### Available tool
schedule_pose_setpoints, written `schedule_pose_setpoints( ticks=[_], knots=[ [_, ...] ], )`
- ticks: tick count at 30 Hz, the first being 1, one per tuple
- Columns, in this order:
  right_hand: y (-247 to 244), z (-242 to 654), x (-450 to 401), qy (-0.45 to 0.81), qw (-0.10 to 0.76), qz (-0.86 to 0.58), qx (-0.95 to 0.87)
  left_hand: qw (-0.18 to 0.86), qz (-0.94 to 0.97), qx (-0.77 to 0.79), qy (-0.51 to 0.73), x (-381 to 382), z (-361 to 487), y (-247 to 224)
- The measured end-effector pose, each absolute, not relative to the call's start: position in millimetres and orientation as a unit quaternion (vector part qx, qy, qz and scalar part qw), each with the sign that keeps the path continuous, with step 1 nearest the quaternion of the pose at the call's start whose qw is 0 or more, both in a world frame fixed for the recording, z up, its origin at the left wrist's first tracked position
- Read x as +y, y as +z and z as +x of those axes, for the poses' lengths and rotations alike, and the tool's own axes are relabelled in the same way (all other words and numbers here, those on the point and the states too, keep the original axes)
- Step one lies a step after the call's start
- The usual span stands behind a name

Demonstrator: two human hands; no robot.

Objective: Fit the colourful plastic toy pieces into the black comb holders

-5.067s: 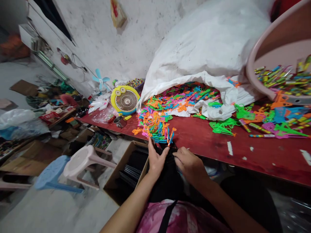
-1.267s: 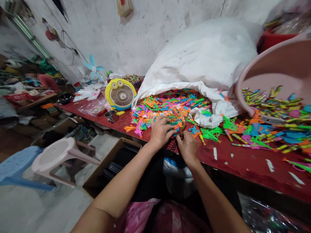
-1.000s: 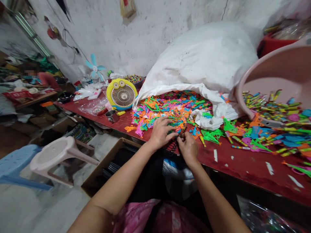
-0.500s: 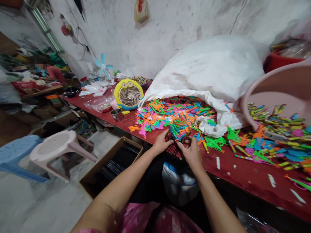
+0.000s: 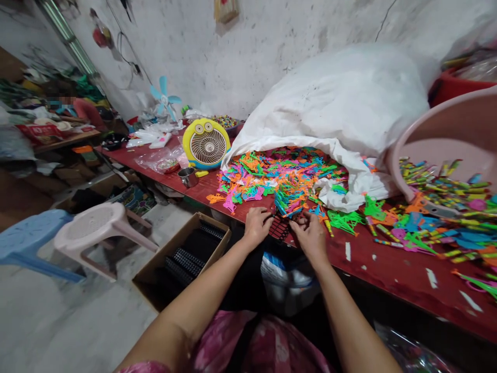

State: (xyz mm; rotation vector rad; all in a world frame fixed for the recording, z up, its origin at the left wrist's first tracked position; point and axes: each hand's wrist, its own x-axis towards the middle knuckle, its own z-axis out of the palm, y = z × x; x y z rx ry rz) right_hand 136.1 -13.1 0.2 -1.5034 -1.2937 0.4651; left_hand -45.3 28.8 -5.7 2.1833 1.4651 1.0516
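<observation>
A black plastic grid tray (image 5: 278, 228) lies at the red table's front edge, with a bunch of colourful plastic pieces (image 5: 288, 199) at its far side. My left hand (image 5: 258, 225) is at the tray's left side, its fingers curled against the rim. On the right, my right hand (image 5: 309, 232) has thumb and fingers pressed together beside the tray; what they hold is too small to name. Behind both hands, a heap of orange, green, blue and pink pieces (image 5: 252, 173) spills from a large white sack (image 5: 334, 98).
A yellow fan (image 5: 206, 144) and a metal cup (image 5: 188, 177) stand left of the heap. At the right lies a tipped pink basin (image 5: 446, 124) of striped sticks. A cardboard box (image 5: 219, 243) of black trays and plastic stools (image 5: 93, 228) are lower left. A person (image 5: 87, 113) sits far left.
The view has shifted slightly. My left hand has moved a little away from the bunch of pieces, and more of the black grid shows between my hands.
</observation>
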Motion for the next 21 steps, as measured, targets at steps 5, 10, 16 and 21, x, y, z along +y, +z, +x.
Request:
schedule_pose_setpoints(
  ticks=[5, 10, 16, 21],
  knots=[
    [-2.5, 140.6, -14.6, 0.228, 0.537, -0.607, -0.540, 0.125, 0.765, 0.533, 0.339, 23.9, -43.9, -3.5],
    [-4.0, 143.7, -12.8, 0.187, 0.536, -0.616, -0.545, 0.110, 0.756, 0.540, 0.354, 15.2, -35.4, -7.6],
    [-0.6, 150.6, -12.0, 0.149, 0.509, -0.639, -0.558, 0.102, 0.750, 0.549, 0.353, 9.8, -29.2, -0.4],
    [-2.6, 151.5, -11.1, 0.118, 0.483, -0.650, -0.574, 0.107, 0.748, 0.552, 0.353, 21.1, -24.3, 9.5]
  ],
)
